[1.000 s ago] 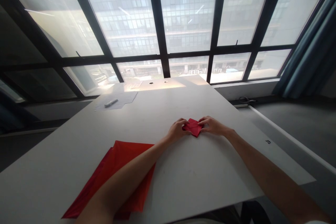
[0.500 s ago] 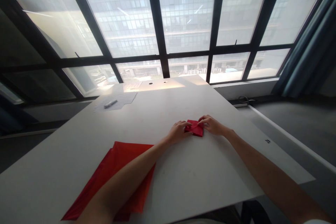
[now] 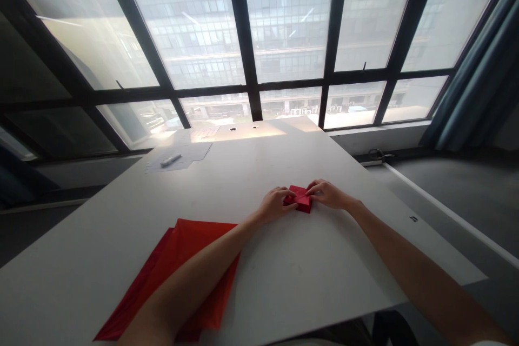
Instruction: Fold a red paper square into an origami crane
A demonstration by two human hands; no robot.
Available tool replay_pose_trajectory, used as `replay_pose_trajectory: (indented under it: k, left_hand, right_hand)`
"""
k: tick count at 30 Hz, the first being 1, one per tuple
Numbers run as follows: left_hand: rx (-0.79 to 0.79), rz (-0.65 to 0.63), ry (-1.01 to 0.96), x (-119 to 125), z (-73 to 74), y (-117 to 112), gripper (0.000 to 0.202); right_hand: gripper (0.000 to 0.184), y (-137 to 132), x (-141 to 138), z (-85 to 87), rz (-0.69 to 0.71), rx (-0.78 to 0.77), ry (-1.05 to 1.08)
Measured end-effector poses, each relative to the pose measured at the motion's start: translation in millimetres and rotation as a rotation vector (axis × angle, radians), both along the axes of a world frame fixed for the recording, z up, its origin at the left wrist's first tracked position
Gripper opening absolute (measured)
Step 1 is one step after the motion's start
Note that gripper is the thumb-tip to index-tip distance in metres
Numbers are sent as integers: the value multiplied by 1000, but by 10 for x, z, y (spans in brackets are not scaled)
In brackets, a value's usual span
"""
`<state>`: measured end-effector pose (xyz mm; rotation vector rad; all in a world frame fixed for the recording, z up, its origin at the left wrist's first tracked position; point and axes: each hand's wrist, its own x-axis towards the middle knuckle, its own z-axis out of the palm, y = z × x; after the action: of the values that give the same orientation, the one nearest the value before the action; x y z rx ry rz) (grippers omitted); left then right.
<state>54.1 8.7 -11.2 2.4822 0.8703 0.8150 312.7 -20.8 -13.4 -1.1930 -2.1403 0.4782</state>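
Observation:
A small piece of folded red paper, roughly square, rests on the white table. My left hand grips its left side, thumb low at the near edge and fingers bent over the top. On the opposite side, my right hand pinches the right edge between thumb and fingertips. Its near side shows a short upright wall, so it has some thickness. Under my left forearm lies a larger red-orange sheet, flat and partly covered by the arm.
White papers lie at the table's far left, with a white pen-like object on them. Small round holes sit near the far edge. Tall windows line the back, and a blue curtain hangs at the right.
The near side of the folded red paper now shows more height. My right fingers have shifted slightly left and down along its edge; the left hand has barely moved.

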Motion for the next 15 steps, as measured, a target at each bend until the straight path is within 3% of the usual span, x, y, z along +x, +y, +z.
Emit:
replay_pose_trajectory:
  k: [9, 11, 15]
  left_hand:
    - [59, 85, 64, 28, 49, -82, 28]
    - [73, 128, 90, 38, 59, -105, 21]
    - [2, 233, 45, 50, 51, -81, 17]
  right_hand:
    - [17, 31, -150, -109, -103, 62, 32]
    - [20, 11, -249, -119, -170, 96, 51]
    - [45, -48, -455, -132, -408, 190, 123]
